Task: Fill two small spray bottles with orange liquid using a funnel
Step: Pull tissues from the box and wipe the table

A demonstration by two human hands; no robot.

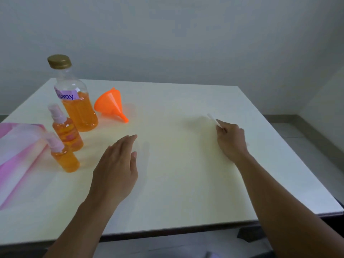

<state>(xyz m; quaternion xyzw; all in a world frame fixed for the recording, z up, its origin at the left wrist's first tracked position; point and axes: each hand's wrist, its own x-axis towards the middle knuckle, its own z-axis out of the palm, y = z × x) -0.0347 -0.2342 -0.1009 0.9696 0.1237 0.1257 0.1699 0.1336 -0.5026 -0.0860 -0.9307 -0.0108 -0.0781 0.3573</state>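
Observation:
Two small spray bottles with pink pump tops stand at the left of the white table, both holding orange liquid: the nearer one point(64, 158) and the farther one point(67, 130). Behind them is a large clear bottle point(77, 101) with a gold cap and a "Spray" label, about half full of orange liquid. An orange funnel point(110, 104) lies on its side beside it. My left hand point(116, 168) hovers flat and open right of the small bottles, holding nothing. My right hand point(230, 140) is closed on a thin white stick-like item point(214, 120) over the table's right part.
A pink and white pouch or bag point(18, 151) lies at the table's left edge. The white table point(176, 174) ends at a dark front edge near me and a right edge with grey floor beyond. A pale wall stands behind.

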